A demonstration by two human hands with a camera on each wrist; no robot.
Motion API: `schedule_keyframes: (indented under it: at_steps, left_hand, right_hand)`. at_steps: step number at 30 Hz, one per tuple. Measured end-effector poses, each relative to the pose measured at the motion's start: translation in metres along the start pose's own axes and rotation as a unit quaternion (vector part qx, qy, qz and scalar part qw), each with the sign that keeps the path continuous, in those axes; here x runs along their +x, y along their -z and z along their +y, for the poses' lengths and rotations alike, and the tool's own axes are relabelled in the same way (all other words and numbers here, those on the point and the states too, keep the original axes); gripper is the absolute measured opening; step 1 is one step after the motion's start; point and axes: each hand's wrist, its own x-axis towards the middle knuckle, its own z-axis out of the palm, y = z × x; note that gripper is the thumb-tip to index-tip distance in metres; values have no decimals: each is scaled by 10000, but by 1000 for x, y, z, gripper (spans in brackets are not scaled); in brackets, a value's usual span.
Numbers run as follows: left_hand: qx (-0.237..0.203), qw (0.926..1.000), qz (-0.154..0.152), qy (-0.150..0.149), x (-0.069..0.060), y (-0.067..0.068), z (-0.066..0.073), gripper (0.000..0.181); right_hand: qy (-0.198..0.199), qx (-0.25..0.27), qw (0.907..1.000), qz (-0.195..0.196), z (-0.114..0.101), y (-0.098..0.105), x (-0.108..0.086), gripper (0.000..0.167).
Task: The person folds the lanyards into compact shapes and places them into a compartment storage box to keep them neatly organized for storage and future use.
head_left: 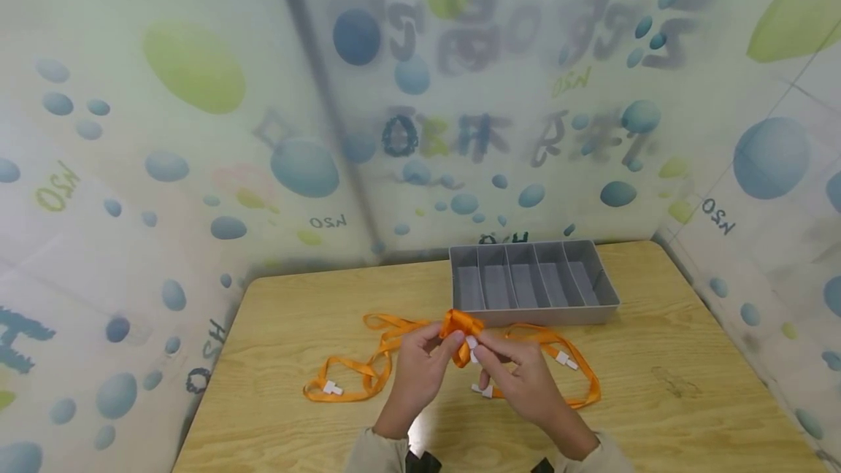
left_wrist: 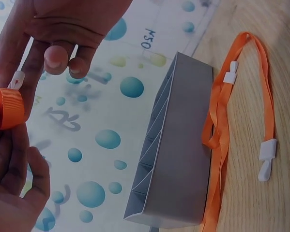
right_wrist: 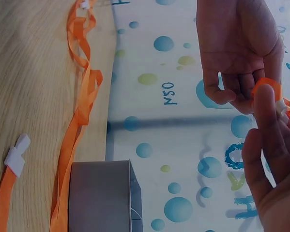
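A wooden table (head_left: pixel 263 327) spread out below, with a grey tray (head_left: pixel 535 317) of five compartments near its back edge, right of the middle. A loose strap (head_left: pixel 348 397) sprawled toward the table's left edge; a second strap (head_left: pixel 594 379) curved in front of the tray. Between them, above the table by the tray's front left corner, the left hand (head_left: pixel 420 371) pinched an orange bundle (head_left: pixel 463 322), and the right hand (head_left: pixel 525 378) pinched the white clip (head_left: pixel 472 344) beside it. That bundle, I judged, would handle light, soft and slightly slippery, best held across its folds lest they spring loose, with the clip a stiffer hold. The bundle was bright orange, finely ribbed, looped over itself; the clip was small, plain and white.
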Motion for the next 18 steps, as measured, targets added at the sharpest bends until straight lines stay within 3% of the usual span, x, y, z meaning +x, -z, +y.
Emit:
schedule_keyframes:
  at_steps: [6, 12, 15, 18]
  left_hand:
    - [-10, 9996, 182, -237, 0, -2, -2, 11]
    - [172, 9988, 423, -183, 0, -5, -1, 9]
    - [254, 9987, 425, -85, 1, -7, -3, 8]
    - [335, 9991, 270, 38, 1, -10, -3, 9]
  right_hand:
    - [199, -79, 9996, -189, 2, 1, -4, 33]
    - [527, -198, 9982, -227, 9, 1, -6, 37]
    - [665, -198, 9975, 148, 13, -2, -6, 35]
    - [930, -216, 9925, 766, 17, -4, -4, 29]
